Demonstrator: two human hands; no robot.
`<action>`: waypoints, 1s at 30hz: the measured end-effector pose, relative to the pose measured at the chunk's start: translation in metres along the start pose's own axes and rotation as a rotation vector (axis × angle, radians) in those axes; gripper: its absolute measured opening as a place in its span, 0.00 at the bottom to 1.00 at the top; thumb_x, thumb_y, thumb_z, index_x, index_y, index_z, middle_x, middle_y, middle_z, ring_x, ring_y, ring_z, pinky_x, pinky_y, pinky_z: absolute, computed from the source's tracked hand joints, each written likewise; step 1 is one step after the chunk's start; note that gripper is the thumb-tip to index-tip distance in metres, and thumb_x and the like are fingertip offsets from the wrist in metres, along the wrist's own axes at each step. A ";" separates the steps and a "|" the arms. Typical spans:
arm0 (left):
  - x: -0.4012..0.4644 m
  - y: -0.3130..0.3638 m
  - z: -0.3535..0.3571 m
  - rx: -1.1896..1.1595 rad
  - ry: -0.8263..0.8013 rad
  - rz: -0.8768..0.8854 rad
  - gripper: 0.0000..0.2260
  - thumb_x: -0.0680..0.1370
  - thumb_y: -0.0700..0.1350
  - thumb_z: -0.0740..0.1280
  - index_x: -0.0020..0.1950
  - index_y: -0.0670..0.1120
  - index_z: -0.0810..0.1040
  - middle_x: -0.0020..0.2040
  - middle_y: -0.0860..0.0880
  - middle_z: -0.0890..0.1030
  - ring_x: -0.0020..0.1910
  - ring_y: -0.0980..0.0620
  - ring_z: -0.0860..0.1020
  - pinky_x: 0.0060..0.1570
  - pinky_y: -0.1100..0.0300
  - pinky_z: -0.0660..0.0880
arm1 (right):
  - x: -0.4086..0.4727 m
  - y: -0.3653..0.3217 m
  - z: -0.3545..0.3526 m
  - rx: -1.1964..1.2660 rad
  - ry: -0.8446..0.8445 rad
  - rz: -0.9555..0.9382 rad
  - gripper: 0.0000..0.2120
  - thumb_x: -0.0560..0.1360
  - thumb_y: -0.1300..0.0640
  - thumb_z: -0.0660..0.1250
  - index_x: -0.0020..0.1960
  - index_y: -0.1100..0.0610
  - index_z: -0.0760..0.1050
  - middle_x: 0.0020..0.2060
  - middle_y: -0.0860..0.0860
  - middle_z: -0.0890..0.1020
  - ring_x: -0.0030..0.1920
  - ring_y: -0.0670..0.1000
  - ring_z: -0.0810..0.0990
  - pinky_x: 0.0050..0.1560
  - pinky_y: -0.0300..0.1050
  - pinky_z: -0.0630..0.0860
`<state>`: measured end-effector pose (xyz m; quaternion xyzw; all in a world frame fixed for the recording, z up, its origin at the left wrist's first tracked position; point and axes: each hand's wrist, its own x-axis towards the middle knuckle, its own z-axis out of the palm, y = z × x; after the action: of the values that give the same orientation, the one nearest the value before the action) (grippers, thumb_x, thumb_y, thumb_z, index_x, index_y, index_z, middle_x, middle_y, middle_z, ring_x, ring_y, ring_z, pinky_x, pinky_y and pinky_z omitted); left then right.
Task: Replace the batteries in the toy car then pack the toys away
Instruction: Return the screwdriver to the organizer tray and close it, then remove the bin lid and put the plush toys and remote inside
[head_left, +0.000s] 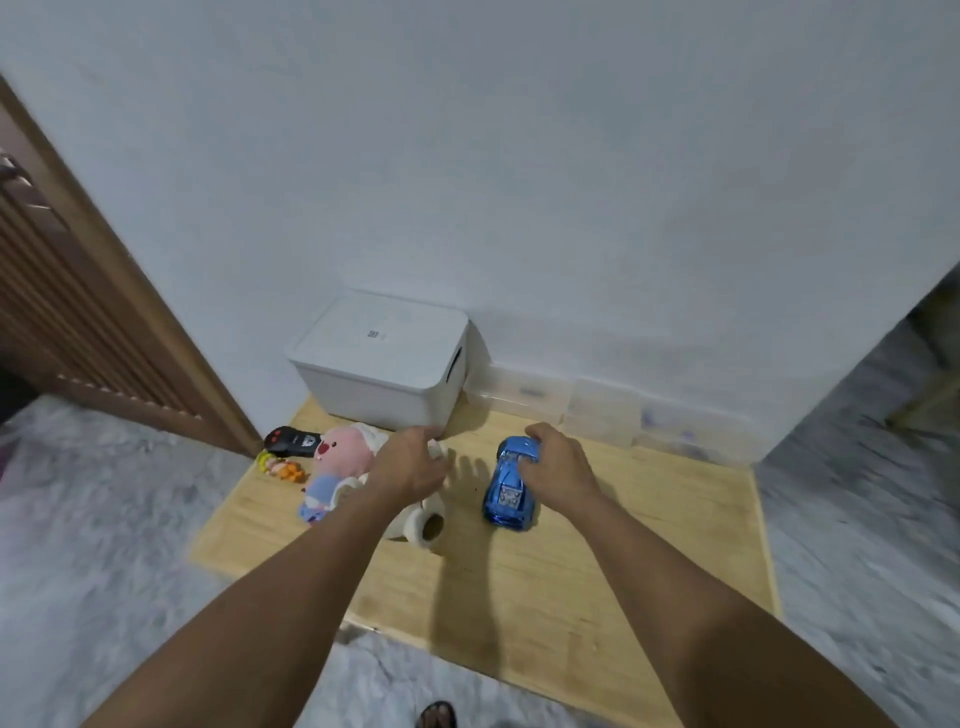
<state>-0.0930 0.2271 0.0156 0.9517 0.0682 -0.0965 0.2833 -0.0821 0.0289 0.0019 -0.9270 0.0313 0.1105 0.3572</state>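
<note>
A low wooden tabletop (597, 545) stood against the white wall, and both of the person's bare arms reached out over it. The right hand (558, 470) lay on the far end of a shiny blue toy car (506, 486), fingers curled over its roof and side, the car resting on the wood a little right of the middle. The left hand (410, 462) hovered just left of the car with its fingers loosely bent downward; whether it touched anything beneath I could not tell. Under that wrist lay a white plush toy (423, 525), and just beside it a pink and pale blue plush (332, 475). Farther left, near the tabletop's edge, sat a small orange and yellow figure (283, 467) and a black remote control (291, 441). A white lidded storage box (382, 361) stood at the back against the wall, its lid on, with clear plastic containers (587, 410) lined up to its right. A sandalled foot (439, 716) showed on the marbled floor below.
</note>
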 end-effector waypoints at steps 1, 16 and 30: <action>-0.003 -0.007 -0.007 -0.033 0.004 -0.030 0.23 0.76 0.46 0.66 0.71 0.46 0.72 0.67 0.46 0.77 0.66 0.45 0.74 0.62 0.56 0.69 | -0.001 -0.010 0.004 0.020 -0.017 -0.005 0.25 0.73 0.60 0.64 0.71 0.55 0.68 0.66 0.54 0.75 0.65 0.56 0.74 0.62 0.48 0.73; 0.068 -0.088 -0.104 -1.035 0.044 -0.448 0.18 0.77 0.41 0.65 0.66 0.38 0.70 0.59 0.42 0.72 0.58 0.41 0.76 0.49 0.49 0.76 | 0.067 -0.133 0.050 0.322 0.054 0.182 0.14 0.70 0.52 0.69 0.44 0.64 0.79 0.38 0.56 0.82 0.42 0.59 0.83 0.45 0.60 0.82; 0.106 -0.111 -0.126 -2.167 -0.195 -0.534 0.37 0.76 0.66 0.56 0.79 0.45 0.56 0.78 0.37 0.57 0.74 0.29 0.57 0.66 0.26 0.56 | 0.092 -0.158 0.062 0.447 0.154 0.408 0.07 0.70 0.64 0.72 0.40 0.64 0.75 0.33 0.59 0.84 0.29 0.55 0.84 0.35 0.53 0.83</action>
<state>0.0074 0.3964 0.0371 0.1458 0.2958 -0.1181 0.9366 0.0178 0.1898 0.0401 -0.8056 0.2674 0.0999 0.5192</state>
